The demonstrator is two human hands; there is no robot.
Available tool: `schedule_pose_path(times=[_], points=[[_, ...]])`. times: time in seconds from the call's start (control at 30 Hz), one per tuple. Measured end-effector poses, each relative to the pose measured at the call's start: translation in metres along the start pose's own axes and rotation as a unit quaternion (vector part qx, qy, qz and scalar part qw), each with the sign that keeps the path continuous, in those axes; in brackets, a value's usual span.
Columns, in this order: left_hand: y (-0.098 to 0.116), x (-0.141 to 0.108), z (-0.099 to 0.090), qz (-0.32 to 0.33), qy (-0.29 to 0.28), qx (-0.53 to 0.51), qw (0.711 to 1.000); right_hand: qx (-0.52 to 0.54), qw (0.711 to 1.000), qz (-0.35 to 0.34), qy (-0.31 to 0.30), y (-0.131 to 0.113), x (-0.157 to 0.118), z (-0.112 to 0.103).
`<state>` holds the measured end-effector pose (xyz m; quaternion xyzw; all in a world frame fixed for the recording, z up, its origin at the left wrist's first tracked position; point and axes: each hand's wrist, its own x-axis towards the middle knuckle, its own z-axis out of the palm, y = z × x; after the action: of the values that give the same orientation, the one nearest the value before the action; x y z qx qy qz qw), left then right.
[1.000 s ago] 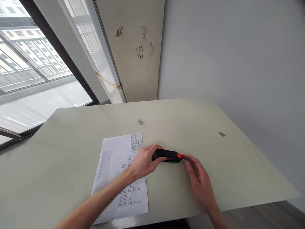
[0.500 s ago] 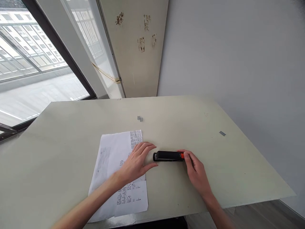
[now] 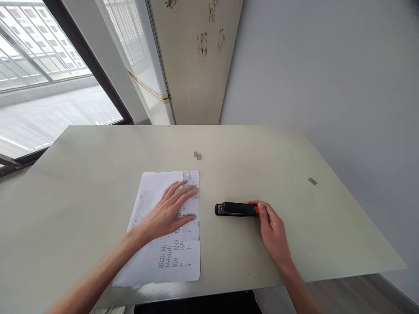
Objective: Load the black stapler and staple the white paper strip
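My left hand [image 3: 170,209] lies flat on the printed paper [image 3: 153,264], its fingers spread towards the right edge of the sheets. To the right of the paper, a black stapler [image 3: 238,209] with a red part at its rear end lies along the table. My right hand [image 3: 271,224] grips that rear end between thumb and fingers. The stapler's front end points left at the paper, with a gap of bare tabletop between them. My left palm hides part of the print.
The pale table [image 3: 262,165] carries two small grey squares [image 3: 197,155] beyond the paper and a grey strip [image 3: 312,181] at the right. A grey wall [image 3: 321,69] borders the right side. Behind stands a stained pale panel [image 3: 196,78], with a window [image 3: 39,65] at the left.
My left hand has moved left, away from the stapler's front end, and down onto the paper. My right hand keeps its hold on the stapler. The view has shifted slightly.
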<state>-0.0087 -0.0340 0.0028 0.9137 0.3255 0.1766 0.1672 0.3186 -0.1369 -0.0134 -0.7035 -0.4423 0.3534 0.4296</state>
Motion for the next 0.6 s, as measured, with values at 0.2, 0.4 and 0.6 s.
schedule_pose_path(times=[0.2,0.4,0.6], points=[[0.034,0.025,0.012,0.015,0.025,-0.048,0.998,-0.022,1.000,-0.006,0.018,0.000,0.001,0.001],[0.048,0.054,0.034,0.033,0.048,-0.058,0.997,-0.024,0.999,-0.048,0.002,0.002,0.000,0.000],[0.050,0.059,0.036,0.031,0.042,-0.052,0.997,-0.081,0.989,-0.118,-0.042,0.010,-0.001,-0.006]])
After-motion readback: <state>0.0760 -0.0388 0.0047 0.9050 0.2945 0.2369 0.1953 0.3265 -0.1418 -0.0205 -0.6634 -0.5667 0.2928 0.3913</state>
